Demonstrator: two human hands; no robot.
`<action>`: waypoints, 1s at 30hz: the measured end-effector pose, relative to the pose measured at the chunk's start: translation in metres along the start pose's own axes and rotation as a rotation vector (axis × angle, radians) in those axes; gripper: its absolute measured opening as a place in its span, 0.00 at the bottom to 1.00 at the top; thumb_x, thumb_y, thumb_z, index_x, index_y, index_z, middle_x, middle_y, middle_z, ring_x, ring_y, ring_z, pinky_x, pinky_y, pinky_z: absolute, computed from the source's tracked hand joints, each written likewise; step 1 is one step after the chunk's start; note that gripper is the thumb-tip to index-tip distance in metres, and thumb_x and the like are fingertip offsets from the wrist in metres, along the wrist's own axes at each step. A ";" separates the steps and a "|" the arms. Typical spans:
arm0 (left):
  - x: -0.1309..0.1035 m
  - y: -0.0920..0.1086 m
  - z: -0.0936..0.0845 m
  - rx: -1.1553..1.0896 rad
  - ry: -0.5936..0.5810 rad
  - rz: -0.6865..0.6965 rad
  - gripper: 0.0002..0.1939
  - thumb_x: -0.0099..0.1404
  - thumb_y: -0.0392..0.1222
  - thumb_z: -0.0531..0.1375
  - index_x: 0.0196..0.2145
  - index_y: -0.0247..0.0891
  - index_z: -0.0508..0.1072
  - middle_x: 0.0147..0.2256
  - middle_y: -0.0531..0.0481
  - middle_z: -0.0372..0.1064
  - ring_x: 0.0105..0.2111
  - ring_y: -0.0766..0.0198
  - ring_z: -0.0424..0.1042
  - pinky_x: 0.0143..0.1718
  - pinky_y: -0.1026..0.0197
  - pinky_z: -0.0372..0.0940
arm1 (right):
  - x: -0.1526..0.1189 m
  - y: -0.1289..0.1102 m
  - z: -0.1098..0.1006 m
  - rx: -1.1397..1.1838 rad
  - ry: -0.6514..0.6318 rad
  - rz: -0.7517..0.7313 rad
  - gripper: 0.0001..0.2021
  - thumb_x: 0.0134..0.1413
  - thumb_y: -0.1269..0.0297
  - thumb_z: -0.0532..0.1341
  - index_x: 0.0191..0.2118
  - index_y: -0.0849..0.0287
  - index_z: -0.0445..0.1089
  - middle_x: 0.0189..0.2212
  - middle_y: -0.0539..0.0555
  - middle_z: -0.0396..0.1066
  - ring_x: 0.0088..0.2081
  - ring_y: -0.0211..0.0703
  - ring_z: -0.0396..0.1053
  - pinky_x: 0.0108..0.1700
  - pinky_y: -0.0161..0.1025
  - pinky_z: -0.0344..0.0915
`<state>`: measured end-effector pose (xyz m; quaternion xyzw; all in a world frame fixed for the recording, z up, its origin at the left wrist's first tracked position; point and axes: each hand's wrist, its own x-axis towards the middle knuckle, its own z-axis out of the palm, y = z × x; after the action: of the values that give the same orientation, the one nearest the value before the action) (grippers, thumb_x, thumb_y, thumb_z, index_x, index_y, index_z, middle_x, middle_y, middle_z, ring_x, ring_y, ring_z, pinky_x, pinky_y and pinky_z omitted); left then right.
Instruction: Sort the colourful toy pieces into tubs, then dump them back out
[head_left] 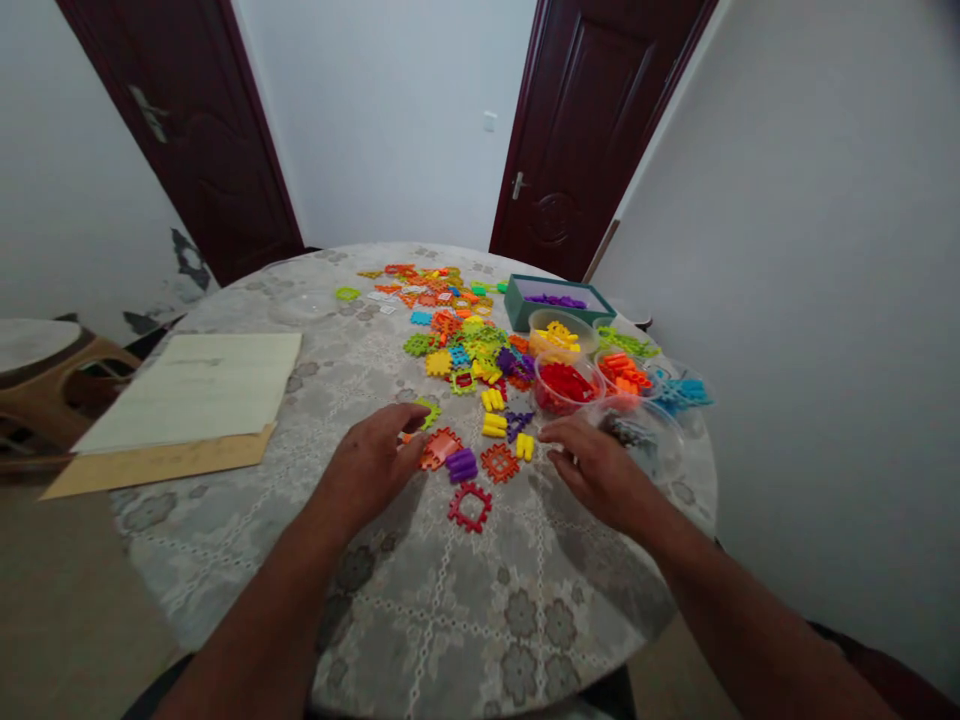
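My left hand (pixel 375 458) hovers at the left of the loose plastic pieces, thumb and forefinger apart. Beside its fingertips are a salmon-red toothed square (pixel 442 448) and a lime-green piece (pixel 429 412), partly hidden. On the other side, my right hand (pixel 592 465) has its fingers apart, nearest a yellow ribbed piece (pixel 525 446). Between both hands lie a purple ribbed piece (pixel 461 465), an orange-red window square (pixel 499 463) and a red open-frame square (pixel 471 507). Nothing shows in either hand.
Behind the hands spreads a pile of mixed toothed pieces (pixel 480 345). To the right stand clear tubs sorted by colour, such as the red tub (pixel 568 384), and a green box (pixel 517 305) with purple pieces. Paper sheets (pixel 195 390) lie on the left of the round table (pixel 420 620).
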<state>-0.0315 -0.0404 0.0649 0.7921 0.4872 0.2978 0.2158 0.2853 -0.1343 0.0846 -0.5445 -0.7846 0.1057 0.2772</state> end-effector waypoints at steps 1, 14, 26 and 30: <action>0.000 0.000 0.003 0.024 -0.019 0.031 0.17 0.69 0.45 0.57 0.52 0.41 0.77 0.49 0.43 0.80 0.47 0.54 0.80 0.53 0.50 0.73 | 0.004 -0.006 0.004 -0.036 -0.009 -0.020 0.13 0.67 0.71 0.57 0.51 0.55 0.75 0.50 0.60 0.76 0.51 0.49 0.75 0.55 0.49 0.71; -0.002 0.002 0.010 0.079 -0.097 0.151 0.20 0.74 0.51 0.54 0.54 0.39 0.76 0.53 0.40 0.77 0.53 0.49 0.76 0.59 0.46 0.68 | -0.003 0.020 -0.045 -0.107 0.136 0.097 0.10 0.68 0.63 0.58 0.45 0.55 0.78 0.37 0.54 0.80 0.35 0.43 0.76 0.40 0.39 0.70; -0.005 0.008 0.022 0.127 -0.246 0.291 0.14 0.71 0.44 0.58 0.52 0.43 0.75 0.50 0.41 0.77 0.52 0.50 0.73 0.56 0.48 0.67 | -0.057 0.063 -0.020 -0.408 0.730 0.007 0.06 0.63 0.67 0.62 0.42 0.55 0.76 0.34 0.55 0.80 0.33 0.45 0.77 0.39 0.42 0.73; -0.005 0.011 0.031 0.172 -0.273 0.317 0.12 0.70 0.43 0.59 0.50 0.41 0.75 0.49 0.40 0.76 0.51 0.49 0.72 0.56 0.46 0.66 | -0.051 0.060 -0.019 -0.403 0.712 -0.018 0.06 0.62 0.66 0.62 0.42 0.54 0.76 0.33 0.54 0.79 0.31 0.45 0.76 0.39 0.42 0.73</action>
<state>-0.0052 -0.0512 0.0485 0.9072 0.3463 0.1754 0.1620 0.3569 -0.1607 0.0560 -0.5834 -0.6495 -0.2477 0.4200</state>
